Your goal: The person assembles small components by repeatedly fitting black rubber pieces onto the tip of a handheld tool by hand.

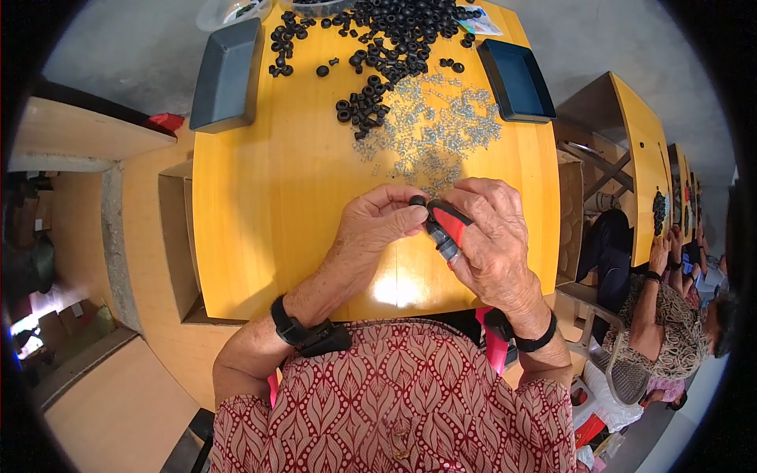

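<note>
Over the near part of the yellow table (268,205), my left hand (369,225) pinches a small round black part (417,202) between thumb and fingers. My right hand (497,232) is wrapped round a red-and-black hand tool (451,222) with a grey band at its lower end; its exact kind is unclear. The tool's upper end meets the black part at my left fingertips, and the contact point is partly hidden. Just beyond my hands lie many small silvery metal pieces (438,118), with a pile of black round parts (394,31) behind them.
A grey-blue tray (229,75) stands at the far left corner, a dark blue tray (516,79) at the far right. Clear plastic tubs (229,14) sit at the back. Cardboard boxes (177,236) flank the table. Another person (662,323) works at a table on the right.
</note>
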The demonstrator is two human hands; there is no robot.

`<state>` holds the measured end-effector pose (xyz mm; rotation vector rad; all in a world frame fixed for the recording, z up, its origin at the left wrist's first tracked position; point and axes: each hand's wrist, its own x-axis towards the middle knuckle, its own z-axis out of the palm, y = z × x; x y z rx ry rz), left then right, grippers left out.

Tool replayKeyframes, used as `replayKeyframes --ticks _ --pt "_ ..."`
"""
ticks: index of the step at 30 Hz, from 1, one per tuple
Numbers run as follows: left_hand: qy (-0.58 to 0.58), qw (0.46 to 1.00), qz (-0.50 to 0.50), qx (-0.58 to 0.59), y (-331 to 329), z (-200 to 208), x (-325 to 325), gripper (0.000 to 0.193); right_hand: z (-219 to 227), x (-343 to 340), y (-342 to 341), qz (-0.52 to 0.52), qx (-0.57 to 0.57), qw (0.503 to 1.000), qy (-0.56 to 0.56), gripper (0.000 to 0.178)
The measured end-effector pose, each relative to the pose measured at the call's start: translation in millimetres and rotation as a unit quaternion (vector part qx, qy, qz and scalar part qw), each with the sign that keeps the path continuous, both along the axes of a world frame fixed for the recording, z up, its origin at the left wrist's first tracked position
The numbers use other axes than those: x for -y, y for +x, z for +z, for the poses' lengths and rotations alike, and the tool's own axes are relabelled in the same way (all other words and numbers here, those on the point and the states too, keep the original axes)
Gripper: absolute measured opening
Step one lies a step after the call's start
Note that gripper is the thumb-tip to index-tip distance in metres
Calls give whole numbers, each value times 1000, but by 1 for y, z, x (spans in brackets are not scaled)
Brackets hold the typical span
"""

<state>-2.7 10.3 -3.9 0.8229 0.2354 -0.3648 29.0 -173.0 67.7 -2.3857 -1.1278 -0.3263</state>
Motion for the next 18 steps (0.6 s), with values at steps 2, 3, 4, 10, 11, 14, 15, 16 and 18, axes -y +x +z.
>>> replayKeyframes --ticks 2,3,4,10,11,14,15,16,18 --pt "-3 1000 -4 -4 -1 0 0 26 1 1 0 4 -10 1000 -23 32" --pt "-4 1000 -9 -22 0 3 0 27 1 2 1 2 -13 1000 -16 32" --pt "-6 999 -15 -40 0 5 0 28 1 3 2 1 -16 1000 -10 32" --pt "-53 996 -49 -47 1 11 -3 27 -18 12 2 -45 -73 989 117 30" --pt "-53 996 -49 -47 1 9 -2 27 -19 13 2 -45 -73 989 117 30" --pt "-50 996 -68 -28 0 6 -1 29 -21 14 3 -47 -108 982 148 30" --pt "-45 996 -73 -22 0 6 0 29 -22 14 3 -46 -111 981 153 30" --pt "-40 996 -78 -16 -1 7 0 28 -22 14 3 -45 -114 980 158 30" --pt "-52 995 -75 -27 0 9 1 28 -23 15 2 -45 -117 979 161 30"
